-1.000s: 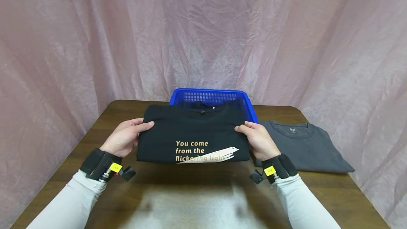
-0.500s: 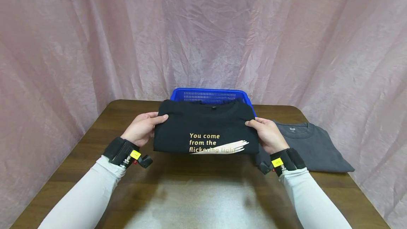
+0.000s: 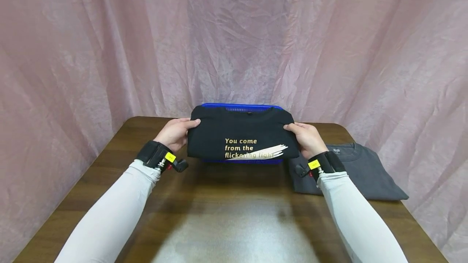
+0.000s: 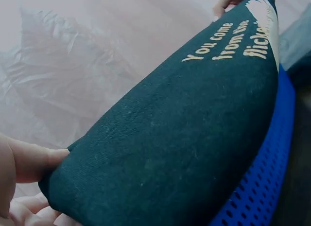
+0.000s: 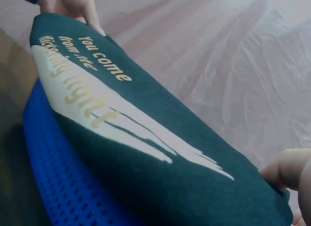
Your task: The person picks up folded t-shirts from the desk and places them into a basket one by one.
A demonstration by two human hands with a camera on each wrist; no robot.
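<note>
Fingers of my left hand [image 3: 172, 134] are curled behind one end of the folded black soft-fabric T-shirt [image 3: 239, 127] with gold lettering and a white brushstroke print, thumb pressed on the front; my right hand [image 3: 308, 138] pinches the other end likewise, each grip no wider than the cloth it holds. The shirt spans between them, print toward me, partly hiding the rectangular blue plastic basket [image 4: 265, 177] with perforated walls; whether its lower edge touches the basket, I can't tell.

To carry it well, I'd judge, both hands should be level and evenly spread: pulling apart could drag the folds loose, drifting together could let the middle sag. A light pinch through all the layers should do. My right hand ought to avoid the flat, folded dark-grey fabric T-shirt [image 3: 360, 175] on the brown wood-grain table [image 3: 91, 173].
</note>
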